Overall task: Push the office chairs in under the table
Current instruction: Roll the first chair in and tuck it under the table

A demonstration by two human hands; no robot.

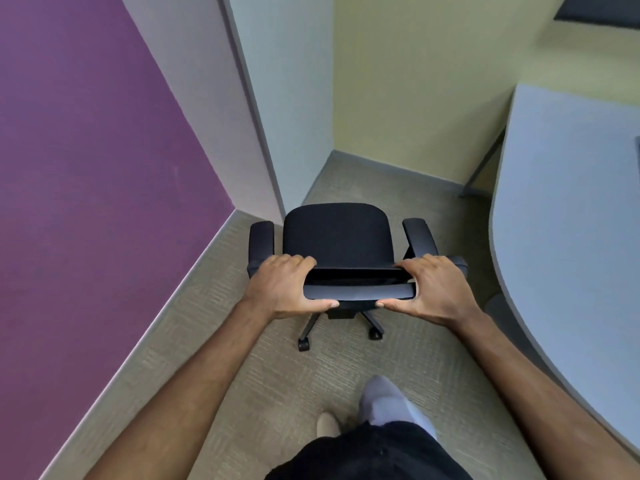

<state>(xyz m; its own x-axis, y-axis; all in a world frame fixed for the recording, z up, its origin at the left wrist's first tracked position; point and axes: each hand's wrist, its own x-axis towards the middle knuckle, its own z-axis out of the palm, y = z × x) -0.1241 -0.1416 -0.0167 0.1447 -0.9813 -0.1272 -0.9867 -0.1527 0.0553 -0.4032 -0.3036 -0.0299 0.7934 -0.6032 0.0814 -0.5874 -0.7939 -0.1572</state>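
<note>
head | office chair (pixel 337 237) on carpet, left of table (pixel 571 220), facing the corner | left hand (pixel 282 287), right hand (pixel 434 289) clasp backrest top | risk: armrest strikes table edge if turned tight

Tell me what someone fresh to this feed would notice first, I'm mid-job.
The black office chair at centre, seen from behind, with the left hand and right hand both clamped on the top of its backrest. To the left stands a big purple wall; to the right curves the pale grey table, and the chair is still out on the carpet beside it, not tucked under.
</note>
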